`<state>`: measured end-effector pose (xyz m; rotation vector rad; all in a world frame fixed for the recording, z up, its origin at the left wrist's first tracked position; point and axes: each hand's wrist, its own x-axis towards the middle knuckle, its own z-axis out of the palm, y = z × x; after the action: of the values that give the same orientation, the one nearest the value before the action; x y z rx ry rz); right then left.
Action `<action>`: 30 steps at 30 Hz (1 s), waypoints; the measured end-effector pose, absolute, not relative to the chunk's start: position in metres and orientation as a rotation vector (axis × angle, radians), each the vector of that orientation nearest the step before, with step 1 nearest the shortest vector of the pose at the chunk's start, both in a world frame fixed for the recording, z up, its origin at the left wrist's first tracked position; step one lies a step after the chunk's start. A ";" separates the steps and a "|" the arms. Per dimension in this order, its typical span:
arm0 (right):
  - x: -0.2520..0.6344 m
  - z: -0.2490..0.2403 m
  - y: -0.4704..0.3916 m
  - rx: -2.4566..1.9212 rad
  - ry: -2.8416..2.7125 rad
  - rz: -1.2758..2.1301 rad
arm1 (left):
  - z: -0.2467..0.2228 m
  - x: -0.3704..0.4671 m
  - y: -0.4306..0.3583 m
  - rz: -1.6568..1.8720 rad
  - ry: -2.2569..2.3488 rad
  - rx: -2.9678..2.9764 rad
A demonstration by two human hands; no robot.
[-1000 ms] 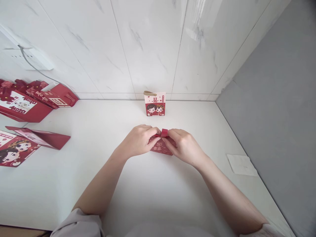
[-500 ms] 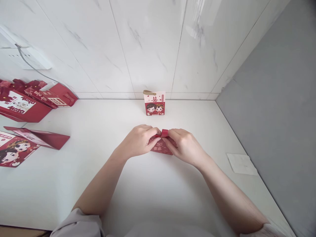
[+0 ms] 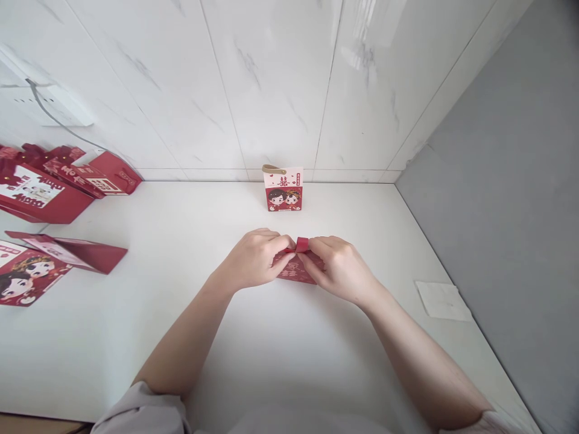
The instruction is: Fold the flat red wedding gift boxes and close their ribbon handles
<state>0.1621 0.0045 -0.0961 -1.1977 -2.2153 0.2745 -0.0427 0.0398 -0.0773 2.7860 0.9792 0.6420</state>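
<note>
In the head view a small red gift box (image 3: 297,270) stands on the white tabletop, in front of me. My left hand (image 3: 265,256) pinches its top edge from the left, thumb on the near side. From the right, my right hand (image 3: 332,262) pinches the same top edge with thumb and forefinger. A red strap loop (image 3: 302,244) sticks up between the two hands. My fingers and palms cover both sides of the box. Behind it, by the wall, a finished-looking gift box (image 3: 284,196) with two cartoon figures and a tan strap stands upright.
Several red gift boxes (image 3: 45,187) stand at the back left. Nearer lie a folded red box (image 3: 85,253) and a printed red box (image 3: 31,277). A grey cable (image 3: 67,128) runs down from a wall socket (image 3: 54,108). A white patch (image 3: 443,300) lies at the right edge.
</note>
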 end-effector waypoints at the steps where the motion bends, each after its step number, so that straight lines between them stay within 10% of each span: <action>1: 0.162 -0.096 0.004 -1.199 -2.214 0.272 | -0.077 -0.043 0.040 0.645 0.976 2.789; 30: 0.162 -0.098 0.004 -1.212 -2.193 0.270 | -0.079 -0.042 0.040 0.666 0.952 2.797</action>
<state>0.1618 0.0043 -0.0983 -1.2120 -2.1930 0.2699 -0.0421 0.0400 -0.0785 2.7970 0.9515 0.6663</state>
